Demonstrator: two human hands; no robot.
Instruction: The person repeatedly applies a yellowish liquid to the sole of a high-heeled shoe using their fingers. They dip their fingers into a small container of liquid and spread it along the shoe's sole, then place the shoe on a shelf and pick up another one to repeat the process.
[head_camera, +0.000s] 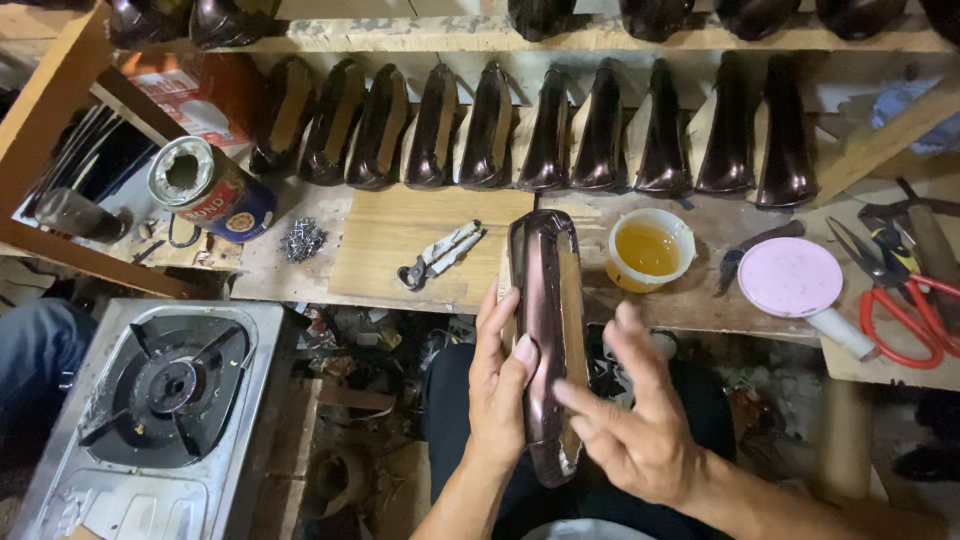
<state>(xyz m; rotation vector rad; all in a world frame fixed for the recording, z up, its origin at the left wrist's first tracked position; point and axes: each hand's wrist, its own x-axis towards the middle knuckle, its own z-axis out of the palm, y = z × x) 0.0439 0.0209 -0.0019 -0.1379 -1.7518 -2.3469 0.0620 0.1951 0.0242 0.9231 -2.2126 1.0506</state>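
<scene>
1. Left hand (500, 385) gripped the dark glossy shoe (545, 330), thumb across its upper, fingers hidden behind.
2. Right hand (635, 425) was spread, blurred, fingertips touching the shoe's side.
3. Shoe's toe hid part of the workbench (400, 250); glue cup (648, 250) just beside.

A rough wooden workbench (400, 240) runs across the view, worn and stained. Above it a wooden shelf (420, 35) is fixed, with a slanted wooden beam (45, 110) at the left. Below left stands a metal gas stove (160, 400). The floor (350, 470) under the bench is dark and cluttered. The light is warm and dim.
</scene>
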